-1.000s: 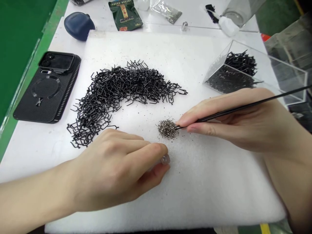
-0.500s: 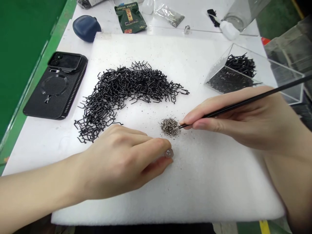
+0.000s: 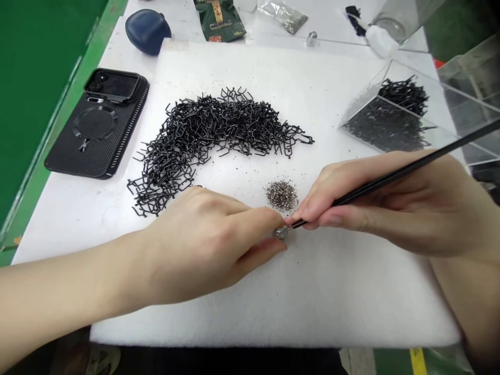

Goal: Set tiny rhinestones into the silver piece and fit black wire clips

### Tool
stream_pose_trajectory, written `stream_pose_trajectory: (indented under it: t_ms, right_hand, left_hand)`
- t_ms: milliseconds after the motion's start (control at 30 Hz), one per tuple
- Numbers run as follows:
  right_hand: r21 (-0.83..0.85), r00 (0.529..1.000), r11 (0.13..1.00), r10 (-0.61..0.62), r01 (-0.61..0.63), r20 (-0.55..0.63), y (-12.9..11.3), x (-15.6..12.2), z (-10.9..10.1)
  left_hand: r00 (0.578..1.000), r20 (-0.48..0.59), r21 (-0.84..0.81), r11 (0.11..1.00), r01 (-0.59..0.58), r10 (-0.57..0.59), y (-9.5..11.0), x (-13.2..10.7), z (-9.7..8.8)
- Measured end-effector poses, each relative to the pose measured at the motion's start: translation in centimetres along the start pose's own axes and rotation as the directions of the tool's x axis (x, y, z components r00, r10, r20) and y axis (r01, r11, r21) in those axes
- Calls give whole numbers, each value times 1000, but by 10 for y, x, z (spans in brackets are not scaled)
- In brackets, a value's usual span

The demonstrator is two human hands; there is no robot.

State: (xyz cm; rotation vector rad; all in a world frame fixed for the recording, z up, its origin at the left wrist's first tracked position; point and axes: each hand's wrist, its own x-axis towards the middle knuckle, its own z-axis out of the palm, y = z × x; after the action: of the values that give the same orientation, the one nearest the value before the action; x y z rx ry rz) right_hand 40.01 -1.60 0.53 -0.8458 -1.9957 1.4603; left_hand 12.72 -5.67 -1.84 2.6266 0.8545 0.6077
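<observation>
My left hand (image 3: 207,242) is closed, pinching a small clear round piece (image 3: 280,234) between thumb and forefinger. In my right hand (image 3: 394,208) are thin black tweezers (image 3: 410,172), gripped like a pen. Their metal tip meets the face of the clear piece; whether it carries a grain is too small to tell. Just beyond the fingers lies a little heap of tiny shiny metal bits (image 3: 282,196). Farther back, a curved pile of black bent wire pieces (image 3: 226,122) spreads over the white foam sheet (image 3: 328,302).
To the left lies a phone in a black case (image 3: 96,125), with a dark blue rounded object (image 3: 147,31) behind it. A green packet (image 3: 219,20) and a clear bag (image 3: 287,16) sit at the back. A clear box (image 3: 367,112) with black pieces is at right.
The tweezers' tip has moved from the heap of metal bits toward me to the clear piece. My left hand still pinches that piece. The whole view has shifted slightly.
</observation>
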Motion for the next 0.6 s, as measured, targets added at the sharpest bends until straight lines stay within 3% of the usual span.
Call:
stream_pose_trajectory:
  t_ms: [300,600]
  right_hand:
    - [-50,997,999,-5,9,77,2,-3,-3]
    - [-14,999,1000,20,-20,50,6,-4,-1]
  left_hand:
    - [1000,19,-12,1000,21,-21,1,5,-1]
    - [1000,10,8,1000,3,-3,0,1,1]
